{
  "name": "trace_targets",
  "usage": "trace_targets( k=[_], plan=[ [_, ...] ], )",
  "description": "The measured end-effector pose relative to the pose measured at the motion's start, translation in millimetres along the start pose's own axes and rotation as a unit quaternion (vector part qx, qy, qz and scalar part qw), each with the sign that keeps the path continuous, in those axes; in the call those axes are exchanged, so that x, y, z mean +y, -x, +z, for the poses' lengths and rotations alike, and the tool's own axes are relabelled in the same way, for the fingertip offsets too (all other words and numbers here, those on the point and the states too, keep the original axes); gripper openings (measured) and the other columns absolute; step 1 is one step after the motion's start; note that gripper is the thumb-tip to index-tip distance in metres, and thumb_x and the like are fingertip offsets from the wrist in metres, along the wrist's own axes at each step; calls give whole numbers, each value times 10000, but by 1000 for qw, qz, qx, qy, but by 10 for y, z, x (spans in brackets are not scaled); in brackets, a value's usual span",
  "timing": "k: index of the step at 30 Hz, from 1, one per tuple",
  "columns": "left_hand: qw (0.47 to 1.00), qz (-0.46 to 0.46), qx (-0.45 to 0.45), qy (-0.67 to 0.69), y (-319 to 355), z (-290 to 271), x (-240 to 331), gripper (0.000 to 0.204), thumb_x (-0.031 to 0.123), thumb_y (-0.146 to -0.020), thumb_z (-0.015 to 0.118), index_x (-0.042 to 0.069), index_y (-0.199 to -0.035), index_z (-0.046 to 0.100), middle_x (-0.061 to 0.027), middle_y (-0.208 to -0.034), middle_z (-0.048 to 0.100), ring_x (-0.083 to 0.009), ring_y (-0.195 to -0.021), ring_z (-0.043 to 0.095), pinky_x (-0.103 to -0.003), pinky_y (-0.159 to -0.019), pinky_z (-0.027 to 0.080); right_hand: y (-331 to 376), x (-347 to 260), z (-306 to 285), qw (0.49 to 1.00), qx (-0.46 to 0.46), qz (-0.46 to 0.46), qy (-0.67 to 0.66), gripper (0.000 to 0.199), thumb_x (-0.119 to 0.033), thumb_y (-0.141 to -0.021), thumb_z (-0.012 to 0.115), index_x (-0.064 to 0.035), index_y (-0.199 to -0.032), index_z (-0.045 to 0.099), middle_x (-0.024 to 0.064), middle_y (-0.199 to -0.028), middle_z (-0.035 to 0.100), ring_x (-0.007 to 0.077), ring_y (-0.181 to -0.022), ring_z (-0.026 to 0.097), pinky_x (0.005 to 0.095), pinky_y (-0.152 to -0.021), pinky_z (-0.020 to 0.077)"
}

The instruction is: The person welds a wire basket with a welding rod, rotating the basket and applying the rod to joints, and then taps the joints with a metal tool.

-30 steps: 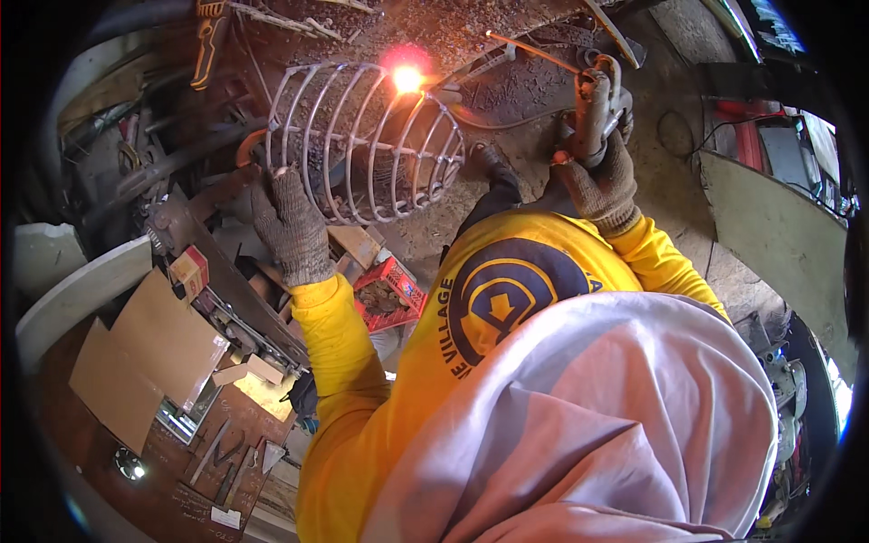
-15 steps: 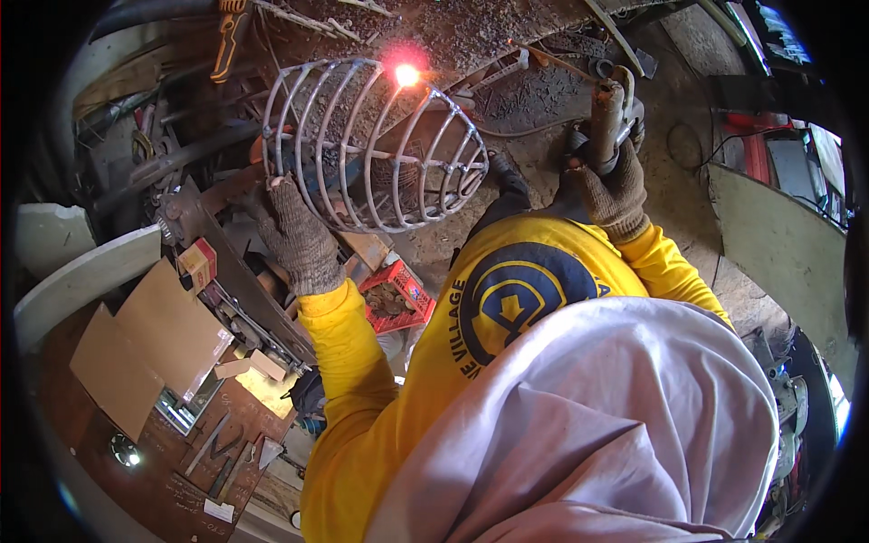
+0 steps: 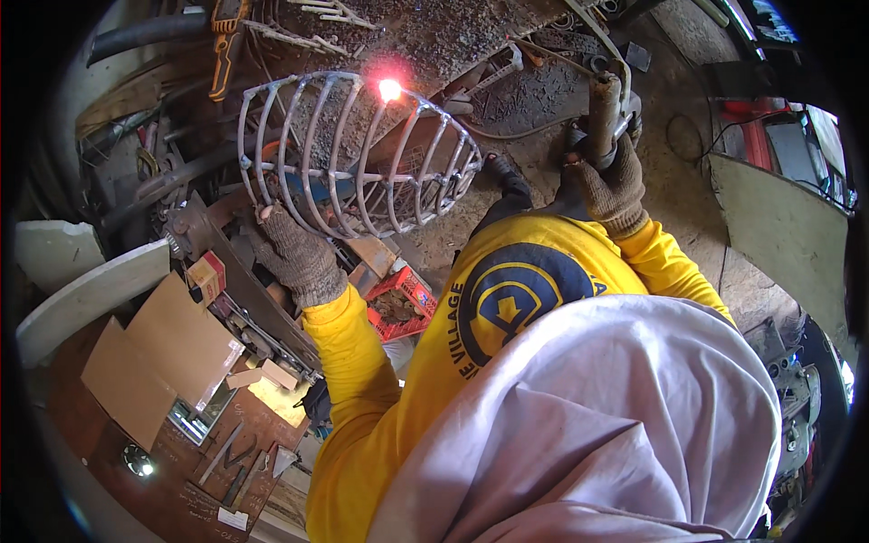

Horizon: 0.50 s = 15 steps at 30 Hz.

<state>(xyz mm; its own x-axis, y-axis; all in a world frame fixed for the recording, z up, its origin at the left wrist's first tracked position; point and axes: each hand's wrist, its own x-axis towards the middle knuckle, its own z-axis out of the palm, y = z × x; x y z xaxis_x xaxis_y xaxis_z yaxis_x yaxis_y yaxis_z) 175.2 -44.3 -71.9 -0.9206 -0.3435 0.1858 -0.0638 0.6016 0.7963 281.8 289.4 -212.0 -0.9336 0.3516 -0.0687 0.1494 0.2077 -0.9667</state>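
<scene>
My left hand (image 3: 297, 259), in a brown knitted glove, is closed on the near left edge of a rounded cage (image 3: 333, 174) of bent metal rods, tapering to the right. Most of its fingers are hidden behind the glove's back. On the cage's upper rod a spot (image 3: 390, 90) glows white with a red halo. Off to the right, my gloved right hand (image 3: 617, 192) is wrapped round a welding electrode holder (image 3: 602, 118) with a thick tubular body. A thin rod (image 3: 557, 56) reaches left from near its top, apart from the glowing spot.
A debris-strewn metal worktop (image 3: 425, 45) lies beyond the cage. An orange-and-black tool (image 3: 228, 45) hangs at the far left. Near my left arm are a red crate (image 3: 419, 294), an open cardboard box (image 3: 181, 339) and a brown board (image 3: 172, 480) with pliers. A pale panel (image 3: 787, 235) leans at the right.
The cage and my left hand sit slightly further left and lower in view, as the picture has shifted. The glow is a little smaller. Both hands keep their hold.
</scene>
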Motion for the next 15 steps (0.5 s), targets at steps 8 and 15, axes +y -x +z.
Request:
trace_targets(
  k=[8,15],
  plan=[
    [971,140,-18,-191,-23,-153,-536,522,406,-1014,444,39,-1384,419,-194,-1377,498,-338,-1223,527,-446,-1032,421,12,-52,-32,1000,7,9,-18,460,-210,-782,804,-10,-1118,563,101,-900,707,195,-813,684,314,-783,519],
    [889,-280,-63,356,37,17,-214,614,515,-1020,332,134,-1501,335,-99,-1559,329,-329,-1414,323,-522,-1169,230,48,0,-74,998,-7,12,-63,428,-176,-804,783,-10,-1125,554,91,-907,708,170,-823,680,296,-787,519]
  ],
)
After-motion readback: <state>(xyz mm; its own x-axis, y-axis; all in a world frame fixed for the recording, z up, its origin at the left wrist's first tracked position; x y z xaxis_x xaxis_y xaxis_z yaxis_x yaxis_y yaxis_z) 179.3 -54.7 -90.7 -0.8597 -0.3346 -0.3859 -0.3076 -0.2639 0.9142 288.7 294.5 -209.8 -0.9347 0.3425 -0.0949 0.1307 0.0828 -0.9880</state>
